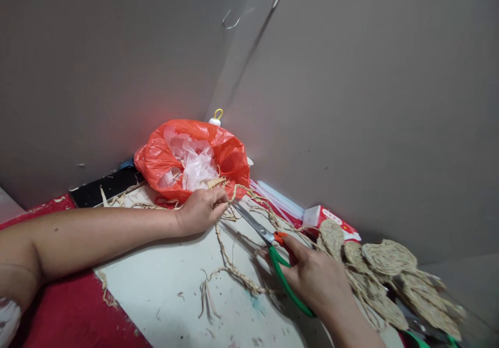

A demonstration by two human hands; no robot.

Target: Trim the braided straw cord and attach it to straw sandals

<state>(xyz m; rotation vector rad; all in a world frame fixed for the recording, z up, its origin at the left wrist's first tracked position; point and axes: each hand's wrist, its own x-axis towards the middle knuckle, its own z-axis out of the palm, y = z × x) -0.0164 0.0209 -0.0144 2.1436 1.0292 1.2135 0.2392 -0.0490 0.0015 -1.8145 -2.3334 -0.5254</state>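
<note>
My left hand (205,208) pinches a braided straw cord (224,249) in front of the red plastic bag. My right hand (312,272) grips green-and-orange handled scissors (278,265). Their blades look nearly closed, and the tips reach the cord beside my left fingertips. From there the cord hangs down onto the white board (156,285) and curves to a frayed end at the lower middle. More cord runs right, behind the scissors, toward a pile of coiled straw pieces (390,259).
The red bag (156,155) holds white plastic and straw scraps. Pale straws (280,200) and a red-and-white box (331,223) lie along the grey wall. Another green-handled tool (415,340) sits at the lower right. A black flat object (103,189) is at the left.
</note>
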